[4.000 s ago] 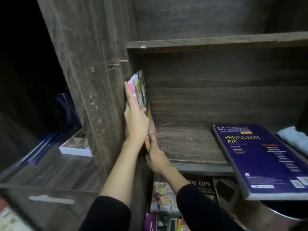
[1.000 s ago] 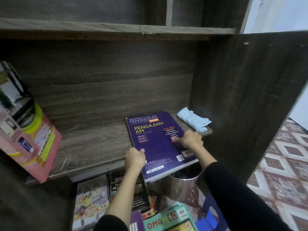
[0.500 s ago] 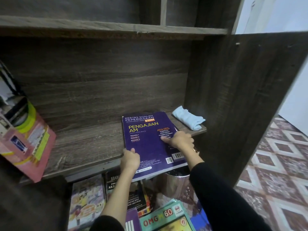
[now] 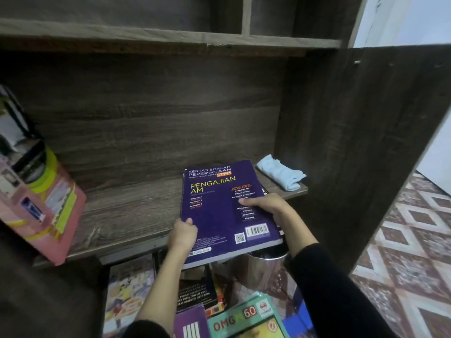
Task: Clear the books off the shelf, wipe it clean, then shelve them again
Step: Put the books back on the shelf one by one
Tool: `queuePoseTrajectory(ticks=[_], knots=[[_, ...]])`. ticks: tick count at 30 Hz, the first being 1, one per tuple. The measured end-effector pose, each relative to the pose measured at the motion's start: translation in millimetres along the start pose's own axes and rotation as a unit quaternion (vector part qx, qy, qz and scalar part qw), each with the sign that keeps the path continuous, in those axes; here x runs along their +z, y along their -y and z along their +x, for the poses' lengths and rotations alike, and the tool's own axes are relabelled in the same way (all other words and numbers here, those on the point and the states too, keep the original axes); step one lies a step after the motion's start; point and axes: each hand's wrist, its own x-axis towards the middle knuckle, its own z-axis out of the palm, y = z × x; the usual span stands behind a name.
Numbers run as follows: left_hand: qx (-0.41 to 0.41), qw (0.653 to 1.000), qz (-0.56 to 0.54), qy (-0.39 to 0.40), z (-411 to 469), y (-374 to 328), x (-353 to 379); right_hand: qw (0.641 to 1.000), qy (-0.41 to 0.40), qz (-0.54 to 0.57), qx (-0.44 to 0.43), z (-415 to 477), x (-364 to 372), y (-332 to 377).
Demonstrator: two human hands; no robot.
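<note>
A dark, wood-grain bookcase fills the view, and its middle shelf (image 4: 127, 211) is mostly bare board. At the shelf's left end a pink book (image 4: 46, 208) leans tilted against the side wall. Below the shelf's front edge, loose books (image 4: 129, 293) lie scattered on the floor. Towards the shelf's right half, the left hand (image 4: 183, 234) grips the near left corner of the purple book (image 4: 219, 206), with the thumb on the cover and the fingers hidden underneath. The forearm reaches up from below the shelf's edge. The purple book lies flat, cover up, with its far part on the shelf and its near part overhanging the front edge, above a metal bin (image 4: 263, 267). It looks like a thick paperback: fairly heavy, glossy and a little slick, and likely to sag if held by one corner, so taking it by both long edges, as here, seems the soundest hold. The right hand (image 4: 271, 206) clasps the right edge, thumb laid across the cover and fingers curled round the side, with the wrist bent inward and a black sleeve behind it. A striped edge shows under the book there, and what it belongs to cannot be told. At the shelf's right end a folded pale-blue cloth (image 4: 280, 175) rests just beside the book. Beyond the shelf's right wall is patterned floor tile (image 4: 402, 264).
</note>
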Motion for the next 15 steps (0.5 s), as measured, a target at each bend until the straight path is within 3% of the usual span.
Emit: queuePoseTrajectory(ticks=[4, 8, 15], knots=[[-0.014, 0.994, -0.109, 0.028, 10.6, 7.2, 0.5, 0.993, 0.094, 0.073, 0.018, -15.2, -3.8, 7.6], [-0.019, 0.985, -0.165, 0.039, 3.2, -1.2, -10.6, 0.991, 0.071, 0.110, -0.005, -30.2, 4.9, 13.0], [-0.015, 0.982, -0.175, 0.072, 0.3, 12.1, -34.2, 0.984, 0.012, 0.098, -0.149, -65.8, 40.5, 37.1]])
